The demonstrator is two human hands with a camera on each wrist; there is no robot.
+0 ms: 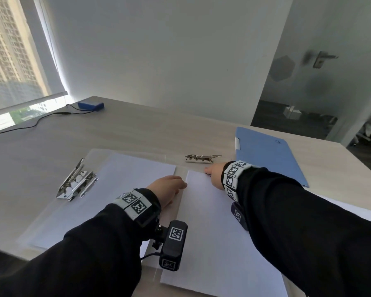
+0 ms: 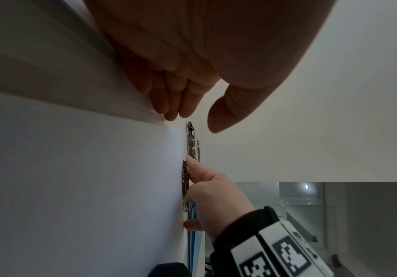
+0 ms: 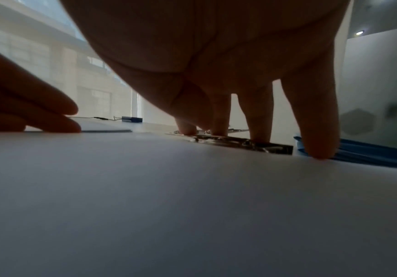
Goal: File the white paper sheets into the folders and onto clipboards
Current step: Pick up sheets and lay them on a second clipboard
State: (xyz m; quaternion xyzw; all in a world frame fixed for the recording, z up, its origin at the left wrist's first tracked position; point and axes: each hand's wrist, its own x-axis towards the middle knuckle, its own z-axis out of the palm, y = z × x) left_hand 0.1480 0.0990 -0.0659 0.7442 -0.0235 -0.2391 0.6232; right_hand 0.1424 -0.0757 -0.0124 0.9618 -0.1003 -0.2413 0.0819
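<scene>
Two white sheets lie side by side on clear boards. The left sheet (image 1: 107, 189) has a raised metal clip (image 1: 77, 181) at its left edge. My left hand (image 1: 183, 185) rests with relaxed fingers (image 2: 176, 105) on the left edge of the right sheet (image 1: 212, 228). My right hand (image 1: 208, 169) is at that sheet's far edge, its straight fingers (image 3: 259, 120) pressing down on a metal clip (image 3: 242, 143), which the head view hides. Another metal clip (image 1: 201, 159) lies just beyond. A blue folder (image 1: 270, 155) lies shut at the right.
A blue box (image 1: 90, 105) with a black cable (image 1: 41, 118) sits at the table's far left corner. The wooden table (image 1: 137, 129) ends at a white wall behind. A glass door stands to the right.
</scene>
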